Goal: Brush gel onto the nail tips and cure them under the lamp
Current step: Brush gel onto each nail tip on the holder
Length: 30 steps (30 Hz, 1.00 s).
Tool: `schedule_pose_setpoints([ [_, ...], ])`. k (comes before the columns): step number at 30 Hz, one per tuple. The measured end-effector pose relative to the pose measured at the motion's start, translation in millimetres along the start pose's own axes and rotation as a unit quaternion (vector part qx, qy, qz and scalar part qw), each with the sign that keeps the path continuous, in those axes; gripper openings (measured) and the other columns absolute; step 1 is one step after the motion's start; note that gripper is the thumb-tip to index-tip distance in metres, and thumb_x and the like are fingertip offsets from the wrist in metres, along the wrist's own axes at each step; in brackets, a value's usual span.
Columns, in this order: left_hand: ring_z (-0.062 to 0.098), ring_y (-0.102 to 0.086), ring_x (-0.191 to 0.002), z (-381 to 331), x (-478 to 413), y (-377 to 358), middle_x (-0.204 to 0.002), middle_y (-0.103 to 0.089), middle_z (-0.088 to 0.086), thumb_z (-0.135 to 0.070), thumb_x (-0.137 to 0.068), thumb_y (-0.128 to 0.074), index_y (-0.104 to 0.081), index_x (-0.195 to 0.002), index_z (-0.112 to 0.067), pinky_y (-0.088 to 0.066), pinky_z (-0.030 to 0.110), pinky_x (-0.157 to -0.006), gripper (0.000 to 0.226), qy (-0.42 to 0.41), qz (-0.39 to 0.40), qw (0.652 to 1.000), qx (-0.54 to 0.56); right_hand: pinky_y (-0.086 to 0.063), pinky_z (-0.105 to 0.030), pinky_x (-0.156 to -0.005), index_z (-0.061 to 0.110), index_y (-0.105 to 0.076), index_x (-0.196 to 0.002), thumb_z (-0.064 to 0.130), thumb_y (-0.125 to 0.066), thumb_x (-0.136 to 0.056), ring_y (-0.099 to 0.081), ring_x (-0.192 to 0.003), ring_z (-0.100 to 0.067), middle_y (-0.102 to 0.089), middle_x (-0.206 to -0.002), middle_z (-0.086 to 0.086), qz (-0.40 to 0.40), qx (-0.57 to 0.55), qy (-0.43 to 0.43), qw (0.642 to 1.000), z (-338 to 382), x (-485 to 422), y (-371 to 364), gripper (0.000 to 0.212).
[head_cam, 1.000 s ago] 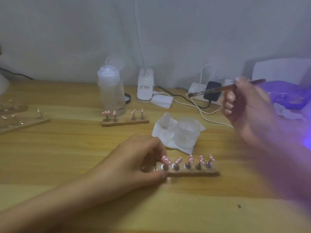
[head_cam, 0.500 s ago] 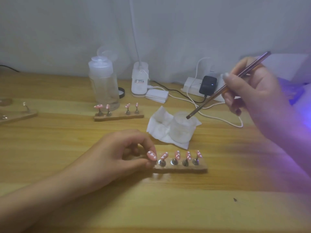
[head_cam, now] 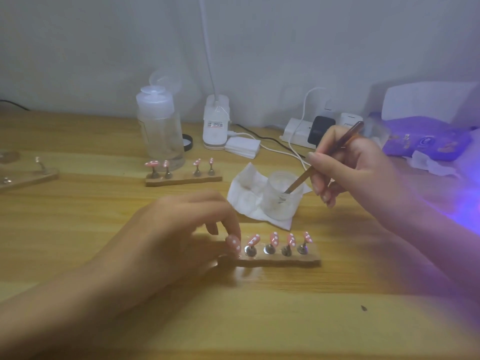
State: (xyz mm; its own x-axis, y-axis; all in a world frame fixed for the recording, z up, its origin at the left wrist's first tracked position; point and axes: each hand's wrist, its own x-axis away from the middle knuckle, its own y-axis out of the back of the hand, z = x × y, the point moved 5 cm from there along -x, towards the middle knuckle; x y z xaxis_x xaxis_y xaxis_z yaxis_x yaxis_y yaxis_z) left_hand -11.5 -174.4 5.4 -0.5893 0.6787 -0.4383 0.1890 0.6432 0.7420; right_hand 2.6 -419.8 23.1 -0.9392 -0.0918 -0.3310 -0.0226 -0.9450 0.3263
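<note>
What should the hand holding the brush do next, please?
Probably lift the brush out of the small jar toward the nail tips on the near holder: its tip sits in the jar, and the left hand holds that holder's end.

The wooden table (head_cam: 78, 229) bears a near nail-tip stand (head_cam: 285, 261), a far stand (head_cam: 181, 180), tissue (head_cam: 244, 185) and bottle (head_cam: 161, 131).

Left hand (head_cam: 181, 235): lower centre, forearm entering from lower left; fingers curled, pinching the end of the wooden holder (head_cam: 280, 262). Right hand (head_cam: 355, 172): centre right, raised; pinches brush (head_cam: 349, 136) pen-fashion.
</note>
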Motion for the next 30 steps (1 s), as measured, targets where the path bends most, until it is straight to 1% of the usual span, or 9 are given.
schedule_pose_setpoints([
  [1, 0.009, -0.066, -0.081, -1.2, -2.2, 6.4, -0.091, -0.069, -0.015, -0.036, -0.085, -0.069, -0.064, -0.082, -0.036, -0.046, 0.012, -0.069, 0.006, -0.002, -0.018, 1.0, 0.002, -0.047, -0.028, -0.044, 0.014, -0.049, -0.082, 0.018, -0.059, -0.098, -0.056, -0.048, -0.022, -0.061, -0.058, -0.008, -0.007, -0.004, -0.003, 1.0, -0.5, -0.6, 1.9, 0.02],
  [2, 0.008, -0.067, -0.077, -2.1, -5.2, 13.5, -0.091, -0.071, -0.015, -0.036, -0.086, -0.067, -0.065, -0.084, -0.034, -0.041, 0.008, -0.065, 0.005, -0.004, -0.04, 0.999, 0.008, -0.047, -0.028, -0.044, 0.014, -0.048, -0.082, 0.018, -0.058, -0.098, -0.055, -0.047, -0.022, -0.061, -0.058, -0.007, -0.017, -0.013, -0.005, 1.0, -0.7, -1.6, 4.4, 0.02],
  [4, 0.01, -0.07, -0.071, -2.4, -14.0, 26.4, -0.093, -0.075, -0.014, -0.035, -0.091, -0.064, -0.066, -0.088, -0.028, -0.043, 0.016, -0.055, 0.008, 0.001, -0.084, 0.995, 0.055, -0.045, -0.026, -0.042, 0.017, -0.049, -0.081, 0.02, -0.058, -0.099, -0.054, -0.046, -0.02, -0.06, -0.056, -0.005, -0.046, -0.037, -0.012, 0.998, -2.0, -3.7, 11.2, 0.02],
  [6, 0.015, -0.071, -0.065, 1.4, -25.0, 33.2, -0.094, -0.076, -0.008, -0.031, -0.092, -0.07, -0.066, -0.089, -0.022, -0.051, 0.022, -0.053, 0.01, 0.016, -0.115, 0.985, 0.129, -0.042, -0.023, -0.04, 0.023, -0.051, -0.078, 0.022, -0.059, -0.098, -0.051, -0.043, -0.017, -0.058, -0.054, -0.002, -0.084, -0.071, -0.025, 0.994, -6.6, -4.2, 17.5, 0.022],
  [9, 0.009, -0.065, -0.06, 10.6, -43.0, 25.7, -0.088, -0.076, -0.007, -0.028, -0.082, -0.078, -0.069, -0.085, -0.023, -0.051, 0.018, -0.056, 0.011, 0.057, -0.128, 0.968, 0.208, -0.038, -0.02, -0.04, 0.024, -0.049, -0.079, 0.024, -0.058, -0.098, -0.047, -0.044, -0.013, -0.055, -0.053, 0.002, -0.137, -0.125, -0.037, 0.982, -16.8, -1.3, 23.0, 0.021],
  [12, 0.004, -0.061, -0.059, 18.3, -55.0, 6.6, -0.086, -0.074, -0.008, -0.029, -0.081, -0.075, -0.07, -0.087, -0.019, -0.05, 0.018, -0.056, 0.013, 0.077, -0.128, 0.955, 0.255, -0.034, -0.017, -0.04, 0.024, -0.044, -0.079, 0.021, -0.055, -0.1, -0.044, -0.042, -0.011, -0.052, -0.052, 0.003, -0.174, -0.175, -0.058, 0.967, -26.3, 1.4, 23.8, 0.024],
  [16, 0.013, -0.061, -0.061, 27.6, -54.4, -11.3, -0.094, -0.069, -0.012, -0.032, -0.087, -0.07, -0.066, -0.088, -0.026, -0.051, 0.03, -0.058, 0.008, 0.079, -0.164, 0.958, 0.22, -0.032, -0.017, -0.039, 0.025, -0.044, -0.077, 0.02, -0.054, -0.1, -0.042, -0.042, -0.009, -0.051, -0.051, 0.004, -0.195, -0.221, -0.074, 0.953, -31.9, 3.9, 18.8, 0.025],
  [21, 0.005, -0.057, -0.052, 32.4, -53.8, -19.0, -0.09, -0.071, -0.014, -0.02, -0.086, -0.074, -0.07, -0.086, -0.019, -0.046, 0.018, -0.05, 0.005, 0.071, -0.173, 0.959, 0.214, -0.032, -0.017, -0.04, 0.025, -0.045, -0.074, 0.019, -0.051, -0.101, -0.04, -0.042, -0.009, -0.048, -0.049, 0.004, -0.213, -0.276, -0.095, 0.933, -40.0, 7.3, 11.6, 0.028],
  [30, 0.009, -0.057, -0.051, 34.7, -55.6, -23.0, -0.087, -0.07, -0.009, -0.03, -0.081, -0.078, -0.07, -0.081, -0.019, -0.048, 0.021, -0.049, 0.014, 0.082, -0.163, 0.963, 0.2, -0.029, -0.018, -0.04, 0.022, -0.047, -0.072, 0.019, -0.05, -0.1, -0.041, -0.041, -0.006, -0.049, -0.052, 0.002, -0.243, -0.314, -0.101, 0.912, -43.1, 7.4, 13.3, 0.028],
])
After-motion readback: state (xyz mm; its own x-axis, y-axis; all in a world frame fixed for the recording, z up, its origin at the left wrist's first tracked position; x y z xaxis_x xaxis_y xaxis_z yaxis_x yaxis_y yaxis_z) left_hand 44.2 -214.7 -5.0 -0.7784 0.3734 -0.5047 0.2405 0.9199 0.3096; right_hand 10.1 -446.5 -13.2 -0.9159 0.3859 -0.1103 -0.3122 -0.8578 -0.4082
